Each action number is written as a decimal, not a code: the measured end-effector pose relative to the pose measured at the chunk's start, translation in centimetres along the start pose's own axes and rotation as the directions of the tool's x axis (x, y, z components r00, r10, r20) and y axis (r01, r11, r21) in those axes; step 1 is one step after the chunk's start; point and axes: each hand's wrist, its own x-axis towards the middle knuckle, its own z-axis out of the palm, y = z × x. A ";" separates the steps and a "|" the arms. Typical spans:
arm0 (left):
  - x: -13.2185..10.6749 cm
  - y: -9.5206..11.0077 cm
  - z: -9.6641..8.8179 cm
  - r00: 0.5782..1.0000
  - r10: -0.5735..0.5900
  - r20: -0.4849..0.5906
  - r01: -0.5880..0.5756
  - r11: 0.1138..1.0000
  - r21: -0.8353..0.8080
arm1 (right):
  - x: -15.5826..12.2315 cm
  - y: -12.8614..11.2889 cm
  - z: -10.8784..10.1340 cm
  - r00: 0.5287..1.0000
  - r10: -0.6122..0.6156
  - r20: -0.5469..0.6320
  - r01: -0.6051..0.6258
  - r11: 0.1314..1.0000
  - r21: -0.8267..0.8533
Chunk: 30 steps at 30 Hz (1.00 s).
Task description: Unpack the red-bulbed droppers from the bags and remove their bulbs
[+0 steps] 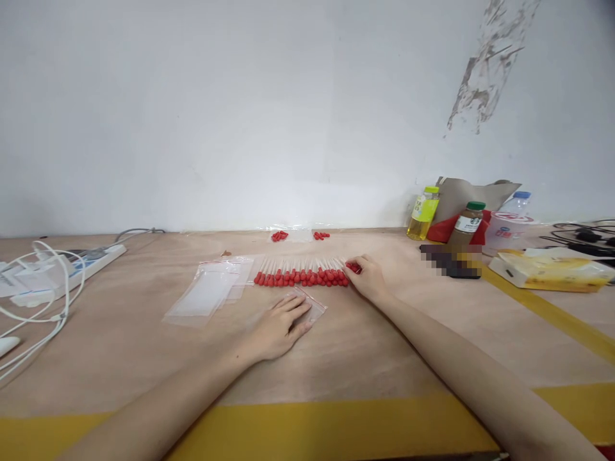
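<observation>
A row of thin pale sticks with rounded red ends [302,276] lies across the middle of the table, red ends toward me. At the row's right end, my right hand [369,276] has its fingers closed around a few red-tipped pieces [354,266]. My left hand [283,325] rests flat, fingers stretched out, on a small clear zip bag [314,308] just in front of the row. Left of the row is a fanned stack of clear zip bags [206,291].
Two clear bags with red-tipped pieces [279,236] lie by the wall. A power strip [98,262] and white cables are on the left. Toward the right stand a yellow-capped bottle [423,214], a green-capped bottle [467,224], a dark pixelated object [454,261] and a tissue pack [552,272].
</observation>
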 end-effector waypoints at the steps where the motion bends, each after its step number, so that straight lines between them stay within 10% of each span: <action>1: -0.1 0.2 0.1 1.000 -0.019 -0.018 0.019 1.000 0.015 | -0.1 0.0 0.2 1.000 0.004 0.009 -0.004 1.000 0.002; 11: 0.3 -1.4 -0.9 0.932 -0.233 -0.278 0.207 0.971 -0.119 | 0.3 0.2 -1.0 0.973 0.227 -0.043 -0.229 0.972 -0.047; 18: 0.8 -3.1 -1.2 0.894 -0.402 -0.200 0.300 0.867 -0.398 | 0.3 2.3 -2.2 0.903 0.429 0.018 -0.428 0.903 -0.033; 30: 0.2 -5.1 -3.7 0.929 -0.368 -0.034 0.277 0.754 -0.596 | -1.8 2.6 -1.5 0.933 0.328 0.151 -0.326 0.945 -0.037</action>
